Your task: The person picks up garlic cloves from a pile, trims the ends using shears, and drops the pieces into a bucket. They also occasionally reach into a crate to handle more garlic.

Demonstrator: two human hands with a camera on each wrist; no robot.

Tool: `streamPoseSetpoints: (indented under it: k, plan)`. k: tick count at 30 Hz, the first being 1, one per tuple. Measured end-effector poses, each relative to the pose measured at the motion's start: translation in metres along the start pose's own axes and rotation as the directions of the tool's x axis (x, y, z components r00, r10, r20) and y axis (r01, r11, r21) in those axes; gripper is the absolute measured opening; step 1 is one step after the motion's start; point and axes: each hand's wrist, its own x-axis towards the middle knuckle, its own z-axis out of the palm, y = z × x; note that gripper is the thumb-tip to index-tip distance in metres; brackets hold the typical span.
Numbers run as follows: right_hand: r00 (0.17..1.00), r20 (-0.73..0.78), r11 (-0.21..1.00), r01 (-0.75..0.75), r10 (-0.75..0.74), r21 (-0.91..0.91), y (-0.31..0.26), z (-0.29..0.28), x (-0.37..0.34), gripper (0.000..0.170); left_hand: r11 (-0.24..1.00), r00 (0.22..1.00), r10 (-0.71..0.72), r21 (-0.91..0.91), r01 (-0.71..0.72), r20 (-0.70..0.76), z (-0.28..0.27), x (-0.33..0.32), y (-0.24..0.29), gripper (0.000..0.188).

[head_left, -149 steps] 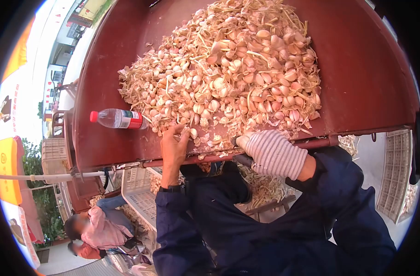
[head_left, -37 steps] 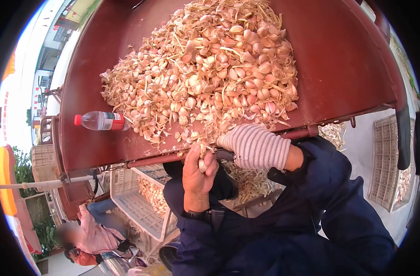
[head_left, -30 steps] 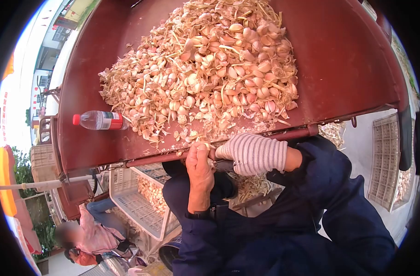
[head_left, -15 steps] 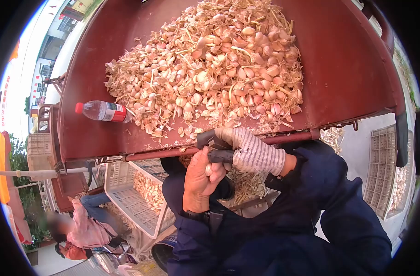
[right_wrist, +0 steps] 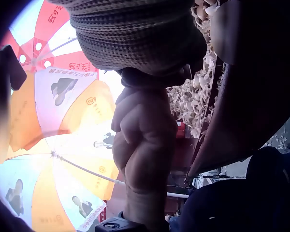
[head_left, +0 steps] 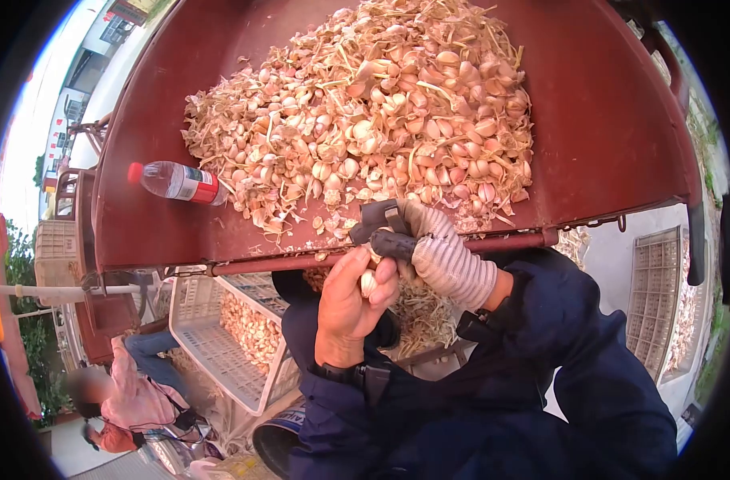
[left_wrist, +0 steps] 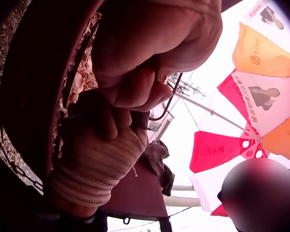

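My bare left hand (head_left: 345, 312) is held in front of the red metal tray edge, its fingers curled round a pale garlic clove (head_left: 369, 282). My right hand (head_left: 445, 244) wears a striped knit glove with black coverings over the thumb and forefinger. Its black-covered fingertips meet the left thumb and fingertips just above the clove; whether they pinch a clove I cannot tell. In the left wrist view the gloved hand (left_wrist: 99, 154) lies close against the bare one (left_wrist: 154, 43). Beyond both hands spreads a heap of garlic cloves (head_left: 365, 136) mixed with papery skins and stalks.
A red-capped plastic bottle (head_left: 181, 183) lies on the red tray (head_left: 605, 152), left of the heap. A pale plastic crate (head_left: 213, 360) of garlic stands below left, another crate (head_left: 657, 296) at right. A seated person (head_left: 137, 392) is at lower left.
Five seconds ago the left hand was at a clove on the tray edge; it has since drawn back with garlic to the right hand. Lately the right hand's black-covered fingers have lifted and turned.
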Motion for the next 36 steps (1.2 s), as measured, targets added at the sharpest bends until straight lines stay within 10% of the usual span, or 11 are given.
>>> streamPoseSetpoints:
  k: [13, 20, 22, 24, 26, 30, 36]
  plan:
    - [0.997, 0.066, 0.871, 0.072, -0.045, -0.486, 0.060, 0.046, -0.027, 0.029, 0.999, 0.977, 0.036, -0.012, -0.040, -0.208, -0.048, -0.057, -0.005, 0.013]
    - [0.992, 0.060, 0.608, 0.113, -0.107, -0.786, 0.098, 0.064, -0.043, 0.032, 0.985, 0.992, 0.062, -0.153, -0.078, -0.108, -0.074, -0.080, -0.018, 0.022]
    - [0.884, 0.274, 0.278, 0.391, -0.379, -0.877, 0.100, 0.071, -0.040, 0.038, 0.967, 0.985, 0.115, -0.214, -0.141, -0.130, -0.073, -0.077, -0.017, 0.024]
    - [0.853, 0.371, 0.121, 0.439, -0.367, -0.890, 0.092, 0.086, -0.040, 0.046, 0.941, 0.989, 0.142, -0.307, -0.145, -0.031, -0.084, -0.077, -0.015, 0.027]
    - [0.749, 0.640, -0.324, 0.571, -0.169, -0.754, 0.088, 0.115, -0.035, 0.048, 0.875, 0.937, 0.242, -0.361, -0.324, -0.253, -0.073, -0.086, -0.003, 0.028]
    - [0.794, 0.607, -0.167, 0.602, 0.021, -0.781, 0.088, 0.160, -0.023, 0.035, 0.782, 0.945, 0.321, -0.548, -0.297, -0.054, -0.108, -0.105, 0.007, 0.030]
    - [0.699, 0.714, -0.052, 0.712, -0.031, -0.700, 0.139, 0.173, -0.005, 0.038, 0.727, 0.893, 0.400, -0.522, -0.446, -0.206, -0.146, -0.150, 0.033, 0.025]
